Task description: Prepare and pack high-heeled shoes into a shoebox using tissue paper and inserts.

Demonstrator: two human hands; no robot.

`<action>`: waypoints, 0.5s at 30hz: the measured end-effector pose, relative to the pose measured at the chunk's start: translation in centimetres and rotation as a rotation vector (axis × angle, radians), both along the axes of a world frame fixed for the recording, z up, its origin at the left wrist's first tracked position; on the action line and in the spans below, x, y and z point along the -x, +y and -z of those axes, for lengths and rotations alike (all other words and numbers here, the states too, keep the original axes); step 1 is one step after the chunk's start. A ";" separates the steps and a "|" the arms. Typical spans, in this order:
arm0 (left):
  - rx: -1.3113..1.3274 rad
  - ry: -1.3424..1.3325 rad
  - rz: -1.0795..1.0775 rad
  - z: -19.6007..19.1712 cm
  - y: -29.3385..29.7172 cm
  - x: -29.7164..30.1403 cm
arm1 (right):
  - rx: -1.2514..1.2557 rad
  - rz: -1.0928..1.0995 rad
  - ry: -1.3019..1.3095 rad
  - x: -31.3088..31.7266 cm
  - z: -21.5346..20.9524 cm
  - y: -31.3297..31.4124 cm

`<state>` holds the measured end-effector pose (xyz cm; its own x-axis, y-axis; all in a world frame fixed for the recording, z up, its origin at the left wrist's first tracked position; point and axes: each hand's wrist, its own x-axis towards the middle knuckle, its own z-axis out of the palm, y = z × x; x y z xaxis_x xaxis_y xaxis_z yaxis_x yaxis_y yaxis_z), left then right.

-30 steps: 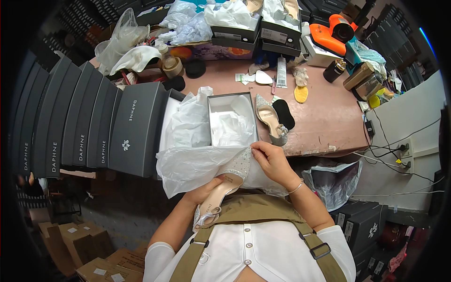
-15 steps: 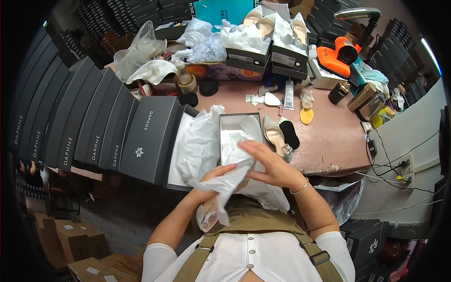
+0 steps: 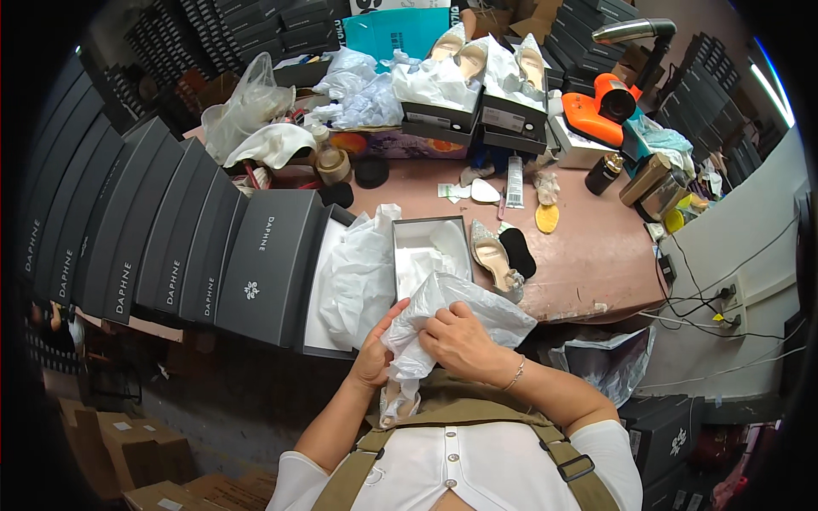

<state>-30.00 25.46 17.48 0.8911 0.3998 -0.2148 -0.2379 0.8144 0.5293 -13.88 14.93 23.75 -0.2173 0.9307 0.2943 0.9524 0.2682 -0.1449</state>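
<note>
My left hand [image 3: 373, 351] and my right hand [image 3: 460, 339] both grip a shoe wrapped in white tissue paper [image 3: 430, 319], held close to my chest below the table edge. The shoe's pale tip [image 3: 394, 402] pokes out at the bottom of the wrap. Just beyond my hands stands an open shoe box [image 3: 430, 251] lined with tissue. A beige pointed shoe [image 3: 496, 258] lies on the table right beside the box.
A row of dark shoe box lids [image 3: 162, 243] leans along the left. The pink table [image 3: 588, 255] carries insoles, a tube, open boxes with shoes [image 3: 477, 94] at the back, plastic bags and an orange tool [image 3: 601, 111]. Cables hang at right.
My hands pulled the shoe and tissue off the open box toward my body and gathered the paper tighter around it. The view tipped slightly downward.
</note>
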 end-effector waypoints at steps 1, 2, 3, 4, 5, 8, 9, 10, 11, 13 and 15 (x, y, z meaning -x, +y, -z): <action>0.003 -0.032 -0.006 0.0 -0.2 0.0 | -0.006 -0.004 0.006 0.1 -0.1 -0.1; -0.023 0.005 -0.003 -0.2 -0.3 0.1 | 0.005 -0.008 0.016 0.0 -0.1 -0.2; -0.049 0.012 0.017 -0.3 -0.2 0.2 | 0.017 -0.013 0.026 -0.2 -0.1 -0.4; -0.075 0.019 0.037 -0.3 -0.2 0.4 | 0.028 -0.019 0.036 -0.4 -0.1 -0.6; -0.100 0.026 0.053 -0.6 -0.2 0.4 | 0.023 -0.026 0.047 -0.5 0.0 -0.8; 0.278 -0.127 0.016 -2.2 -0.4 -0.2 | 0.027 -0.029 0.052 -0.6 0.1 -1.0; 0.122 -0.025 0.034 -1.7 -0.4 -0.4 | 0.039 -0.019 0.034 -0.6 -0.1 -0.9; -0.035 0.077 0.053 -0.8 -0.4 -0.8 | 0.051 -0.008 0.016 -0.5 -0.3 -1.0; -0.197 0.175 0.073 -0.3 -0.3 -1.3 | 0.034 0.024 0.033 -0.3 -0.5 -1.0; -0.211 0.192 0.025 -0.1 -0.1 -1.7 | 0.000 0.087 0.067 0.7 -1.0 -1.3; -0.203 0.183 0.016 0.6 0.1 -1.6 | -0.006 0.061 0.159 1.9 -0.9 -1.4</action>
<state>-28.37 25.59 16.86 0.8514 0.4374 -0.2894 -0.1116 0.6903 0.7149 -15.78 13.54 24.64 -0.1110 0.9387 0.3264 0.9323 0.2121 -0.2931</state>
